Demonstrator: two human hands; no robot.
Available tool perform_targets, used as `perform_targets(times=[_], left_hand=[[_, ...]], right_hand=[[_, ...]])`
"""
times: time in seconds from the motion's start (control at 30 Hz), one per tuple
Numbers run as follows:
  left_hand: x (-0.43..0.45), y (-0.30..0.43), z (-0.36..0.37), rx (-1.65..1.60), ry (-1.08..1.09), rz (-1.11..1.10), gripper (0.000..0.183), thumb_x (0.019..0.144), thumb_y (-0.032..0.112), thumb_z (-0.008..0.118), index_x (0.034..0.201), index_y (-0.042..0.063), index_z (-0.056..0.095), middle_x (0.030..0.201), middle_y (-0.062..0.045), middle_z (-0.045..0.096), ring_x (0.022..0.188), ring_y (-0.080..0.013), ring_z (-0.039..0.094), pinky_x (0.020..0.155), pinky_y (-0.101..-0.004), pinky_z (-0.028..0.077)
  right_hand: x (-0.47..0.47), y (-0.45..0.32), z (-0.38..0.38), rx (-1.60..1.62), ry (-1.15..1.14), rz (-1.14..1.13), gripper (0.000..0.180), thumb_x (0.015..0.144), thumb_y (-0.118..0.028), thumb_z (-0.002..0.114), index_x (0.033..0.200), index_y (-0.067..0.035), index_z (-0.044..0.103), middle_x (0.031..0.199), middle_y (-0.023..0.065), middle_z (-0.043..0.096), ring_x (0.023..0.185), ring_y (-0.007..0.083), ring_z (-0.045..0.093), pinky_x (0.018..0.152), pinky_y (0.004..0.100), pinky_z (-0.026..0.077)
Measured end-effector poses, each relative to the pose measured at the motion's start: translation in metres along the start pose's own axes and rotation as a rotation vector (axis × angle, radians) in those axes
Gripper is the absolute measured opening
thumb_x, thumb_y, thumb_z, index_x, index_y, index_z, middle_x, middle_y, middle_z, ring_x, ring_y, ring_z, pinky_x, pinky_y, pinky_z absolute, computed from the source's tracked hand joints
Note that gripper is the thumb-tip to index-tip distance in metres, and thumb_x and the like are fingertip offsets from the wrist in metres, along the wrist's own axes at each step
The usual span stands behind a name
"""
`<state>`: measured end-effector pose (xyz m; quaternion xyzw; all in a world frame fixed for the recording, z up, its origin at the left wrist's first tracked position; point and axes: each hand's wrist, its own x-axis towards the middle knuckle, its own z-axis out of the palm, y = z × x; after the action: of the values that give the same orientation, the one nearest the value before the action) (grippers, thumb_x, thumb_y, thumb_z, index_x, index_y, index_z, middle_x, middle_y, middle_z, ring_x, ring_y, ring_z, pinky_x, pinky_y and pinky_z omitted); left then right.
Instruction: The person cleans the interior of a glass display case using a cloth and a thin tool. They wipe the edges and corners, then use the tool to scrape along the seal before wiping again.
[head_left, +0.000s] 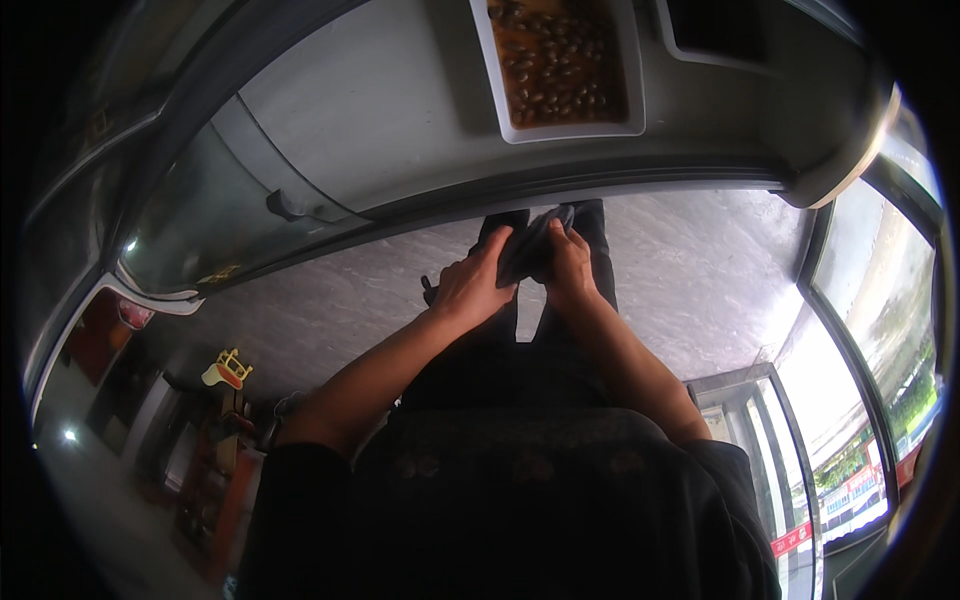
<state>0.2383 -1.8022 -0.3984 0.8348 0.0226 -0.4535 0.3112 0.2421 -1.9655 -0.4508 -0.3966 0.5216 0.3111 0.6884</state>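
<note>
A dark grey cloth (529, 251) is bunched between my two hands, in front of my legs and over the floor. My left hand (474, 283) grips its left side, thumb laid along the top. On the other side my right hand (570, 259) pinches the cloth with its thumb uppermost. Beyond both hands runs the dark front rail (585, 180) of a display case. Inside that case a white tray (637, 112) holds brown, glossy, bean-like or egg-like pieces in reddish-brown liquid.
A second white tray (679, 54) with dark contents sits at the case's right. A glass panel (217, 202) with a dark handle (285, 205) is at the left. Grey marbled flooring (337, 292) lies below. A yellow child's chair (227, 370) stands left; a glass door (787, 450) is at right.
</note>
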Motion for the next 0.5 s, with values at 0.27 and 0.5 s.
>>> perform_targets(times=[0.27,0.5], left_hand=[[-0.056,-0.063,-0.004,0.188,0.307,0.119,0.061,0.085,0.017,0.071,0.142,0.020,0.049,0.102,-0.011,0.056,0.074,-0.0322,0.067,0.062,-0.0433,0.055],[-0.095,-0.108,-0.024,0.032,0.385,-0.123,0.054,0.087,0.010,0.069,0.138,0.014,0.053,0.100,-0.013,0.059,0.089,-0.0333,0.065,0.073,-0.0400,0.051]], right_hand=[[-0.003,0.038,0.055,-0.340,-0.135,0.064,0.058,0.097,-0.035,0.058,0.136,0.006,0.045,0.123,0.0258,0.061,0.112,0.0327,0.061,0.095,0.0397,0.048],[-0.016,0.083,0.094,-0.953,-0.485,-0.142,0.066,0.095,-0.030,0.053,0.148,-0.001,0.027,0.123,0.0356,0.057,0.116,0.0472,0.056,0.100,0.0474,0.044]])
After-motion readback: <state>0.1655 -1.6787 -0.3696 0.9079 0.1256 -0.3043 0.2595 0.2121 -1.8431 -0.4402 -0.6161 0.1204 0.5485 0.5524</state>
